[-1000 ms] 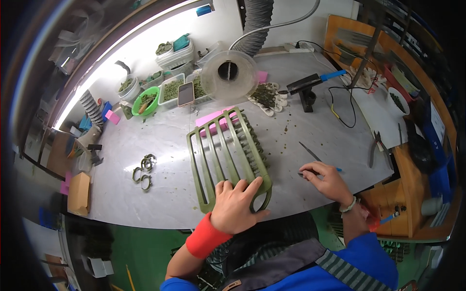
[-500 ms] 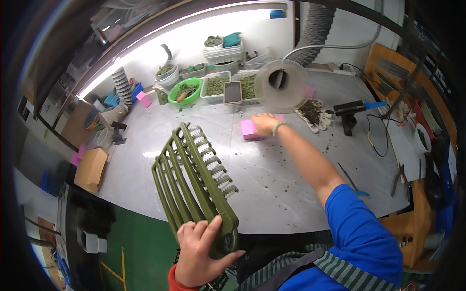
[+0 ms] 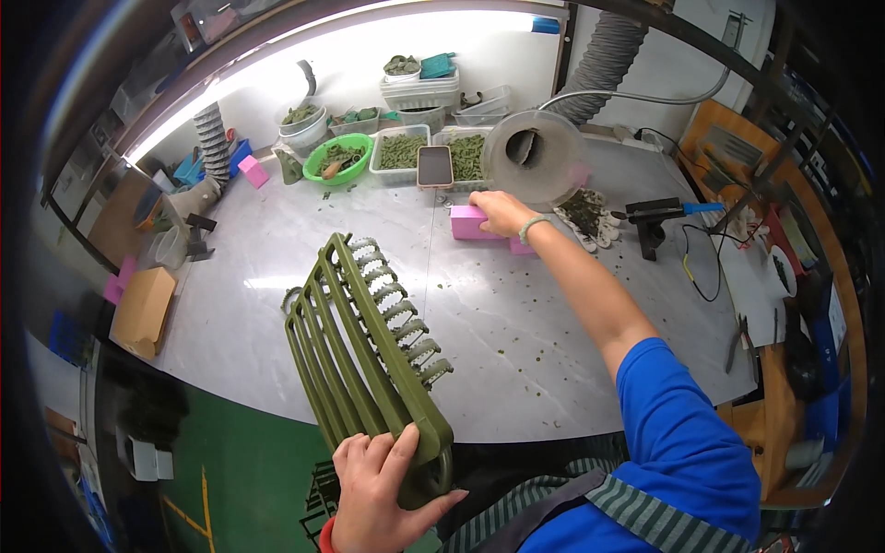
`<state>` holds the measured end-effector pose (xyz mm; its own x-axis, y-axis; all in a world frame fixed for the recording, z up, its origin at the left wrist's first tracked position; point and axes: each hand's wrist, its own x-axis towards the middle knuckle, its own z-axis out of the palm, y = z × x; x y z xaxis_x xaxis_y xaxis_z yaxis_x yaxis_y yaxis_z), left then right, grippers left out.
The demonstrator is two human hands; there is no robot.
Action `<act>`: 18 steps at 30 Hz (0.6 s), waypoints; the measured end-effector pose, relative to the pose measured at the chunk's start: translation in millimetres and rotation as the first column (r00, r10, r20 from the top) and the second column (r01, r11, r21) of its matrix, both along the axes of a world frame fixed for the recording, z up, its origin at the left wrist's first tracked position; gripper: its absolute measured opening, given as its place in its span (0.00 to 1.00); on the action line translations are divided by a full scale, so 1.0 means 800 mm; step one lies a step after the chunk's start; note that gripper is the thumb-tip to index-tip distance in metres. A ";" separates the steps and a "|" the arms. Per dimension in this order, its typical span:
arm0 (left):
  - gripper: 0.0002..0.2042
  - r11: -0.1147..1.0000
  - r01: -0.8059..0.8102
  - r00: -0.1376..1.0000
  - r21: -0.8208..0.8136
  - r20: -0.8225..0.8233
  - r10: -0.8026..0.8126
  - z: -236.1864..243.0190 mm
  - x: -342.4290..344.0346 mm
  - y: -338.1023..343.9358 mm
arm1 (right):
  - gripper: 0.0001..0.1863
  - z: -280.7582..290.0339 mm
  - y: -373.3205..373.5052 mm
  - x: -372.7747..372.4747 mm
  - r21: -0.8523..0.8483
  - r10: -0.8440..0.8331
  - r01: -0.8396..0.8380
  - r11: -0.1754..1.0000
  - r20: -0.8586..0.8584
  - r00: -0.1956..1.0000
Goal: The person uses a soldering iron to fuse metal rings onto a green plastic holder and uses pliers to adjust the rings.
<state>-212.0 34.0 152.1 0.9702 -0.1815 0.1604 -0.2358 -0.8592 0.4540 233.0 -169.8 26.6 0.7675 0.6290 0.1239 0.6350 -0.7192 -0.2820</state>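
Note:
My left hand [image 3: 383, 484] grips the near end of an olive-green plastic rack [image 3: 359, 350] with several bars and curved teeth. The rack is tilted up off the grey table [image 3: 516, 323], its far end pointing away from me. My right hand [image 3: 502, 212] reaches far across the table and rests on a pink rectangular block [image 3: 472, 224]; a second pink block [image 3: 522, 246] peeks out just beyond my wrist. A bracelet sits on that wrist.
At the back stand a green bowl [image 3: 336, 158], trays of green parts [image 3: 399, 149], a phone [image 3: 435, 167] and a round clear hood on a hose [image 3: 533, 155]. A black tool [image 3: 653, 221] with cables lies right. A cardboard box [image 3: 143, 309] sits left.
The rack came off the table and now stands tilted in my left hand. My right hand left the near table edge and reached forward onto the pink block.

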 end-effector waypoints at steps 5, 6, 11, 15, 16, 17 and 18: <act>0.43 1.000 0.007 1.000 -0.028 -0.004 -0.007 0.003 -0.008 -0.002 | 0.35 0.021 -0.042 0.005 -0.123 -0.189 0.176 0.977 -0.100 0.977; 0.44 1.000 0.020 1.000 -0.018 0.009 -0.020 0.003 -0.009 -0.002 | 0.38 0.024 -0.060 -0.001 -0.208 -0.216 0.181 0.961 -0.160 0.963; 0.44 0.997 0.063 0.998 -0.050 0.001 -0.063 0.000 0.000 -0.008 | 0.44 0.026 -0.097 -0.027 -0.286 -0.240 0.158 0.945 -0.279 0.930; 0.44 0.993 0.092 0.996 -0.068 -0.003 -0.092 -0.001 0.001 -0.016 | 0.36 0.012 -0.102 -0.052 -0.150 -0.210 0.182 0.972 -0.193 0.959; 0.44 0.994 0.089 0.996 -0.068 0.001 -0.089 -0.001 0.000 -0.017 | 0.36 0.009 -0.102 -0.051 -0.143 -0.223 0.199 0.970 -0.179 0.958; 0.44 0.994 0.089 0.996 -0.062 0.001 -0.089 -0.002 -0.001 -0.019 | 0.33 0.005 -0.099 -0.050 -0.071 -0.218 0.210 0.975 -0.132 0.967; 0.44 0.995 0.088 0.996 -0.054 -0.004 -0.089 -0.001 -0.003 -0.020 | 0.30 0.000 -0.096 -0.045 -0.007 -0.233 0.234 0.972 -0.088 0.968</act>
